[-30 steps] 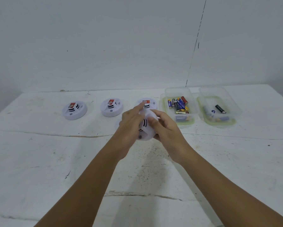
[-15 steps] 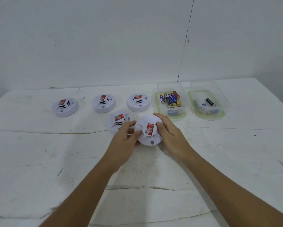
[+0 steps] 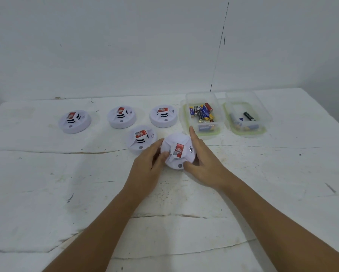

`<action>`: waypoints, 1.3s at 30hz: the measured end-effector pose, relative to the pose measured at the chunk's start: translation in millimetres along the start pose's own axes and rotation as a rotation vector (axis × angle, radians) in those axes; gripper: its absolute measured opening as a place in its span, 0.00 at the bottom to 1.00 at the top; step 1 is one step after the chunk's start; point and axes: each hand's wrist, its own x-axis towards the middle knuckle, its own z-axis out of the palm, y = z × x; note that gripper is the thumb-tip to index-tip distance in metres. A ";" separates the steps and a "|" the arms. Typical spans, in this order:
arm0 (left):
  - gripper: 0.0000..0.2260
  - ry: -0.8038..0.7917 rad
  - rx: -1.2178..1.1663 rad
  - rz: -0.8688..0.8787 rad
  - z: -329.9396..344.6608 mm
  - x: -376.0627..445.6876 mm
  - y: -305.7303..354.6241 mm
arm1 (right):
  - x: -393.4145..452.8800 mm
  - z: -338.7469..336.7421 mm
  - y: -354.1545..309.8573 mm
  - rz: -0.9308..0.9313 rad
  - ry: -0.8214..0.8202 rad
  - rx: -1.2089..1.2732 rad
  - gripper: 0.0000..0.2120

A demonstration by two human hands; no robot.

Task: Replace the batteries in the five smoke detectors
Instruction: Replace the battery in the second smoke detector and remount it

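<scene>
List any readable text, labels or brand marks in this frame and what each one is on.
"CELL": on a blue battery in the left container; the letters before it are unclear.
Red stickers on all five smoke detectors, such as the one between the hands: a round logo, print too small to read.
Other batteries in both containers: labels too blurred to read.
</scene>
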 end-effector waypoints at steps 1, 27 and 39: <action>0.18 0.000 0.003 0.000 0.0 -0.2 -0.3 | -0.5 -0.1 0.7 -0.013 0.003 0.002 0.51; 0.22 0.020 -0.003 -0.042 3.1 -1.1 -9.7 | 1.1 8.0 18.1 -0.140 0.073 -0.034 0.47; 0.22 0.019 0.007 -0.046 2.4 -1.2 -9.3 | 3.0 7.6 18.3 -0.127 0.073 -0.030 0.48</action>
